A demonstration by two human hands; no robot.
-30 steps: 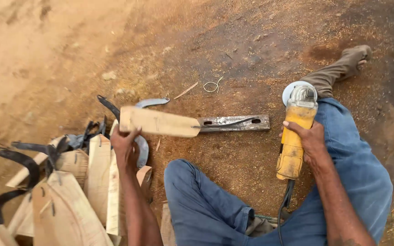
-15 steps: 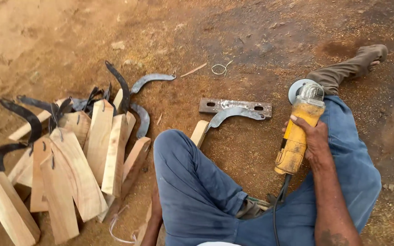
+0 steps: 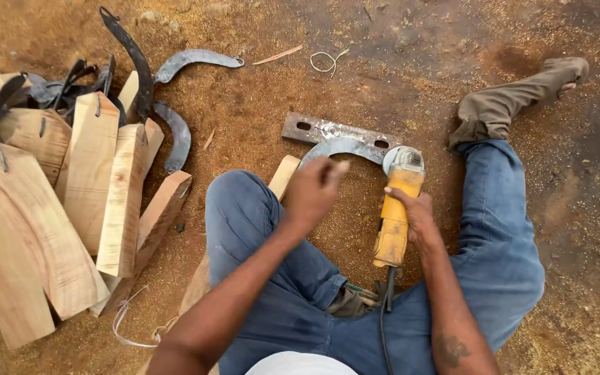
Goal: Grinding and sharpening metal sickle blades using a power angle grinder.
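— What lies by the flat steel bar (image 3: 338, 132)?
— A curved grey blade (image 3: 342, 148) against it, on gritty red dirt.
— And the hands?
— Right hand (image 3: 414, 215) grips a yellow angle grinder (image 3: 395, 212), its disc beside the bar. Left hand (image 3: 314, 191), loosely clenched, hovers just below the blade; whether it holds anything, I cannot tell.

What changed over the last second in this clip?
The left hand set the wooden-handled sickle down on the drilled metal bar; the right hand swung the yellow angle grinder in towards it. The pile of wooden handles stayed put.
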